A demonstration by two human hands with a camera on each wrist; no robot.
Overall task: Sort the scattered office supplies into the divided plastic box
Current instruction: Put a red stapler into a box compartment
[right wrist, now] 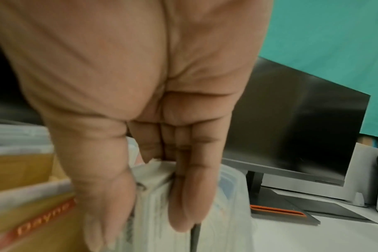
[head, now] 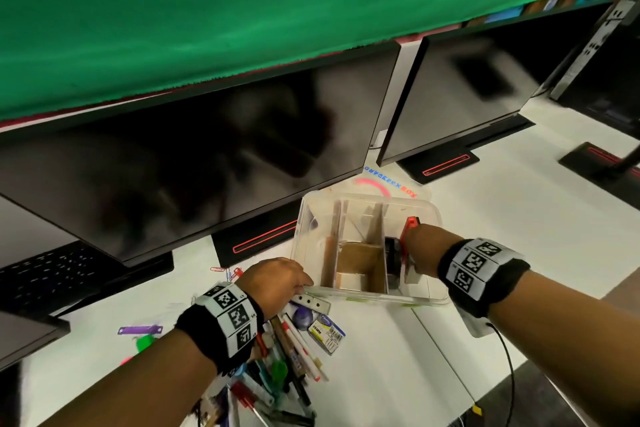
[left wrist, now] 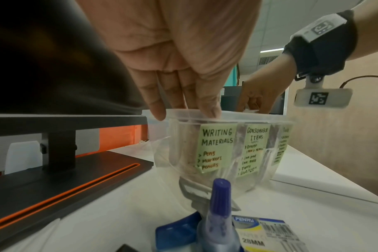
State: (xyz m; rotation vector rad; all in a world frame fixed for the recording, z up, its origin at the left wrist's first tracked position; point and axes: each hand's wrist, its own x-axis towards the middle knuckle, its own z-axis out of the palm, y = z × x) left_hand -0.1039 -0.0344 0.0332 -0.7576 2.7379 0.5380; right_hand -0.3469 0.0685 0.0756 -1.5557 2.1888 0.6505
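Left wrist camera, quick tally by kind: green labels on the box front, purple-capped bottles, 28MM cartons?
Green labels: 3
Purple-capped bottle: 1
28MM carton: 1
Total: 5

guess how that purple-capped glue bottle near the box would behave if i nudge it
The glue bottle looks tall and narrow, so a nudge would probably tip it. Its rounded body may then roll. The smooth plastic could be slightly slippery.

Head view looks down at the tabletop point(head: 485, 236), box point(head: 367, 296) at 6 o'clock; both wrist views sit close, sharing that box point(left wrist: 227, 119).
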